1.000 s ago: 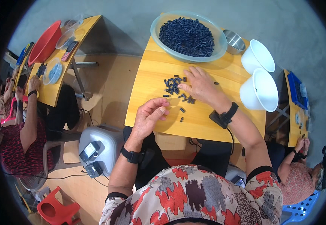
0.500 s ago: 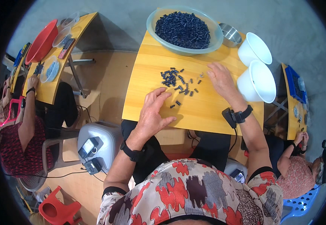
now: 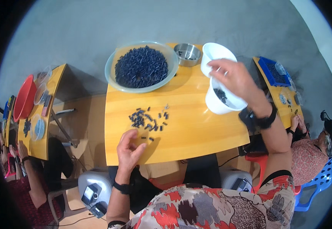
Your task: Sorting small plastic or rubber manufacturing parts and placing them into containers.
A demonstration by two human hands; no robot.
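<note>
Small dark cylindrical pieces point(image 3: 138, 119) lie in a loose pile on the yellow table point(image 3: 181, 141), with several scattered to its right. At the pile's near edge my left hand point(image 3: 130, 150) rests, thumb and fingers apart and nothing visible between them. My right hand point(image 3: 236, 78), slightly blurred, is above two white bowls, its fingers loosely bent and apart, no piece visible in them. Dark pieces lie inside the nearer white bowl point(image 3: 213, 102); the hand partly covers the farther white bowl point(image 3: 212, 49). A large translucent basin point(image 3: 110, 78) heaped with such pieces stands at the back left.
A round steel bowl point(image 3: 188, 57) holding a few dark bits stands between basin and white bowls. To the left, people work at a table with a red basin point(image 3: 24, 98). At the right, another person sits by a table with a blue tray point(image 3: 273, 72).
My right hand has moved from beside the scattered pieces to above the white bowls, rightward. My left hand stays by the pile. The whole view has shifted, showing inside the nearer bowl.
</note>
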